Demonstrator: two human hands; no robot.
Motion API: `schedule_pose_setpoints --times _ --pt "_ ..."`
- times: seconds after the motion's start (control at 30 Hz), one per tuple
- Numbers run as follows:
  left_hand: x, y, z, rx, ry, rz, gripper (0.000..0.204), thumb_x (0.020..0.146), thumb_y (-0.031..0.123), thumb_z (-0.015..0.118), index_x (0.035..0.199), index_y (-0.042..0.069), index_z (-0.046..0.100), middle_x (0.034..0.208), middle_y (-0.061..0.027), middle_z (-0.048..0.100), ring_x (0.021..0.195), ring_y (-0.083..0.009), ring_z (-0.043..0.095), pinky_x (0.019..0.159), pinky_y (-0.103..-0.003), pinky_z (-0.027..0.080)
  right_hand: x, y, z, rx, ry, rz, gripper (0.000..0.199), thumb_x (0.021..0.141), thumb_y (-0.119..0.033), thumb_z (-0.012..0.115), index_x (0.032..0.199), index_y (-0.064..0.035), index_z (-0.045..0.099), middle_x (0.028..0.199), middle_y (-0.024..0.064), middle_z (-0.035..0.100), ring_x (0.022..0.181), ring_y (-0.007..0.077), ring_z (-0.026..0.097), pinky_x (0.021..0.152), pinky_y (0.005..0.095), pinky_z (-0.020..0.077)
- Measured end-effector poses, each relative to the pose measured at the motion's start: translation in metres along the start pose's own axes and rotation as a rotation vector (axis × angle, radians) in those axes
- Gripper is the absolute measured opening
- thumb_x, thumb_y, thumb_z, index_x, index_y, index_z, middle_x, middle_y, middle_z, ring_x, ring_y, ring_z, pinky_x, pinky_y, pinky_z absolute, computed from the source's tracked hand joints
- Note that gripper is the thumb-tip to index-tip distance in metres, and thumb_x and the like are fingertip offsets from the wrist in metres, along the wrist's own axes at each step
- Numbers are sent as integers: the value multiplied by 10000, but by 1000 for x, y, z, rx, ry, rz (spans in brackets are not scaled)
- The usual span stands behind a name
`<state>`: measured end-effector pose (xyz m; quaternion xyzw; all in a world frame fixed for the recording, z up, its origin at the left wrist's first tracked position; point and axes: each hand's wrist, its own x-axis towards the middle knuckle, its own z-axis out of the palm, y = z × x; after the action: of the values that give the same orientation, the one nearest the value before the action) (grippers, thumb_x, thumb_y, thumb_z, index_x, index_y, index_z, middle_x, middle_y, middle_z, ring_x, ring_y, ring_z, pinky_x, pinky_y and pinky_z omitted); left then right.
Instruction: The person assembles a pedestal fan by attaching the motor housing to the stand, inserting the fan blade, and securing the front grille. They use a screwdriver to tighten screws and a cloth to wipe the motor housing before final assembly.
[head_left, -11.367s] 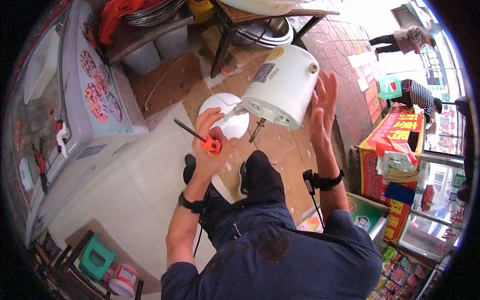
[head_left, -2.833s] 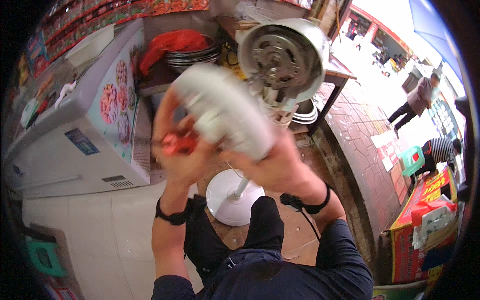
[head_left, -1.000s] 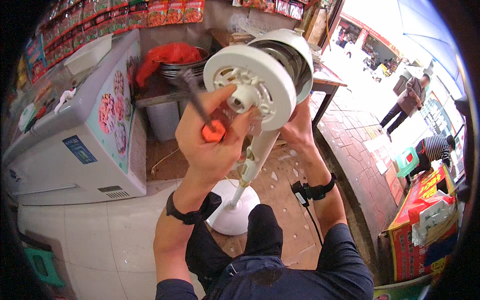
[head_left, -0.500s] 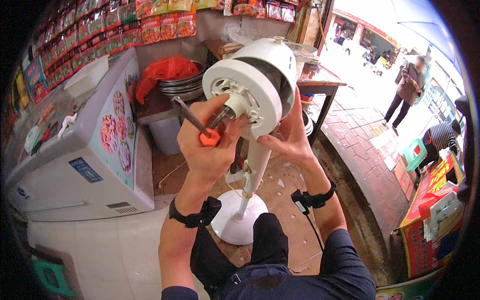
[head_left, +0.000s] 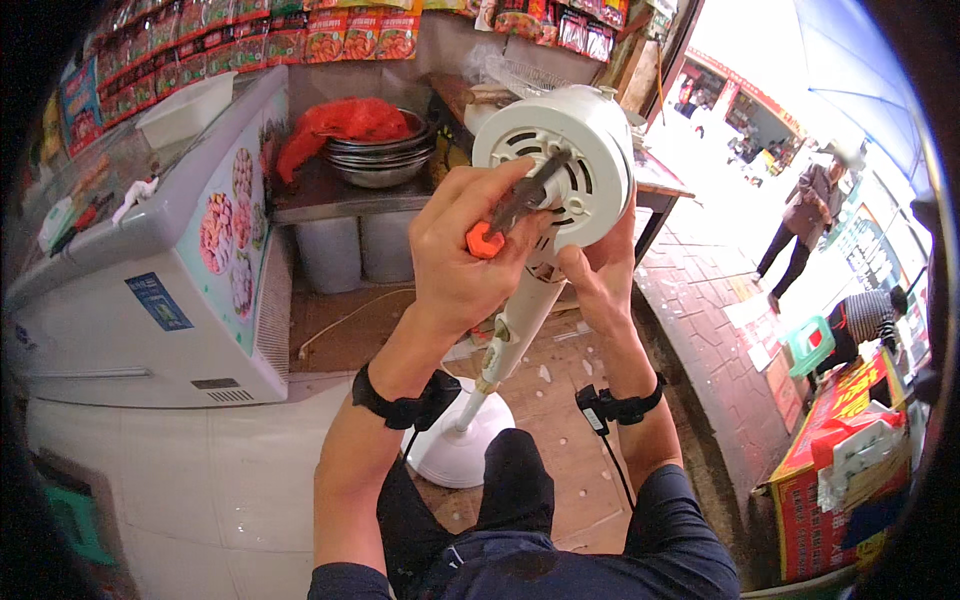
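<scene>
A white stand fan's motor head (head_left: 590, 150), without blades or grille, tops a white pole (head_left: 522, 325) that rises from a round base (head_left: 470, 445). Its slotted round front faces me. My left hand (head_left: 465, 240) is closed around a dark tool (head_left: 518, 203) with an orange six-sided end (head_left: 485, 240); its exact kind is hard to make out. That tool lies across the middle of the front plate and hides the hub there. From the right and below, my right hand (head_left: 605, 275) grips the motor head, thumb at its lower rim and the other fingers mostly hidden behind it.
A chest freezer (head_left: 150, 320) stands at left, with a white tray (head_left: 185, 110) on top. Stacked metal bowls (head_left: 380, 160) and a red mesh bag (head_left: 345, 130) rest on a low table behind. Hanging packets (head_left: 340, 35) line the wall. A person (head_left: 800, 215) stands outside at right.
The motor head has moved right and turned its front more toward me. The dark gap behind the front plate no longer shows. My left hand and the tool have moved right and up.
</scene>
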<state>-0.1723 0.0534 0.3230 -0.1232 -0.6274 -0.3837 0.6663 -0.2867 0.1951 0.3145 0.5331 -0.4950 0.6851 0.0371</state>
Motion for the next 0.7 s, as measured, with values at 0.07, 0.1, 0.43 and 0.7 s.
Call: schedule_pose_setpoints --times 0.07,0.1,0.43,0.7 --pt "-1 -5 -4 -12 -43 -23 516 782 20 871 1268 1 701 1044 -58 672 890 -148 637 793 -282 527 2 -3 4 -13 31 21 1301 820 -350 905 1670 -135 -57 1602 175 367 1278 304 605 1054 455 528" --pt "-2 -6 -6 -37 -60 -76 516 785 17 868 1272 2 699 1043 -52 669 897 -142 634 795 -279 526 3 -5 6 -28 44 28 1278 834 -339 894 1669 -133 -51 1590 179 381 1267 304 613 1051 454 531" --pt "-15 2 -19 -581 -194 -516 701 768 -81 808 1424 72 615 1140 -11 595 738 -7 529 655 -164 452 -1 -7 6 -15 71 -19 1279 809 -343 887 1679 -202 -39 1655 155 275 1392 314 498 1121 494 477" --pt "-9 16 11 -380 44 -486 452 801 -49 846 1212 37 677 1008 11 567 883 -55 540 723 -192 477 21 27 -21 290 87 113 1200 859 -715 700 1680 -247 -40 1656 189 299 1494 339 376 1142 547 426"
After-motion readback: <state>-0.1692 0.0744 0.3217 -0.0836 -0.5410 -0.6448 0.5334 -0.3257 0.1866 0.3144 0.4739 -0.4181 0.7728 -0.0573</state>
